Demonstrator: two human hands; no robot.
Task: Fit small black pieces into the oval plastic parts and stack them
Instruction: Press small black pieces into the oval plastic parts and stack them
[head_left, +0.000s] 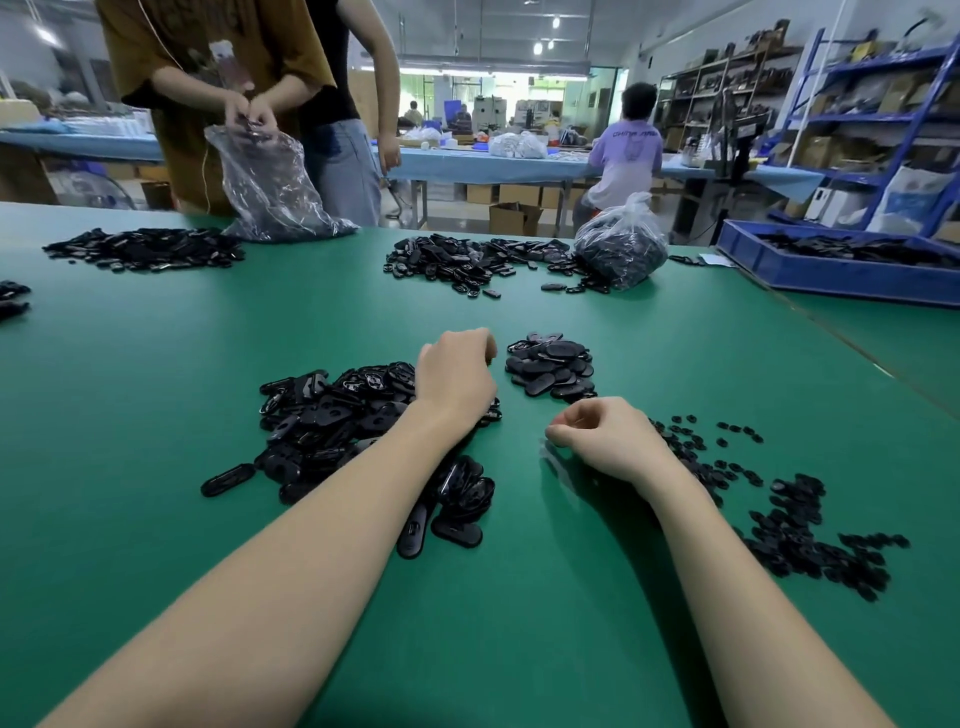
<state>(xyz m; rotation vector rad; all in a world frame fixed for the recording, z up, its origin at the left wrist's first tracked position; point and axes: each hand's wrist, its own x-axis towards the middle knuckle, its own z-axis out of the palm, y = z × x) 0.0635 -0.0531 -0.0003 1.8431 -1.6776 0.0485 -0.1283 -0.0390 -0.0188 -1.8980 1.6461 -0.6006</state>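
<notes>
On green table (156, 364), blue bin (810, 273) w/ black parts, prob. ovals

Glossy black plastic oval parts (332, 410) heaped on a smooth matt green table (156, 364).

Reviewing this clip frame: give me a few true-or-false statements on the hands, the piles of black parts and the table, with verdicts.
1. The left hand reaches over the big pile of oval plastic parts. True.
2. The right hand lies flat with straight fingers. False: its fingers are curled, thumb against fingertips; what they pinch cannot be made out.
3. The small black pieces lie to the right of the right hand. True.
4. The table has a red surface. False: it is green.
5. The blue tray sits at the table's far left. False: far right.
</notes>
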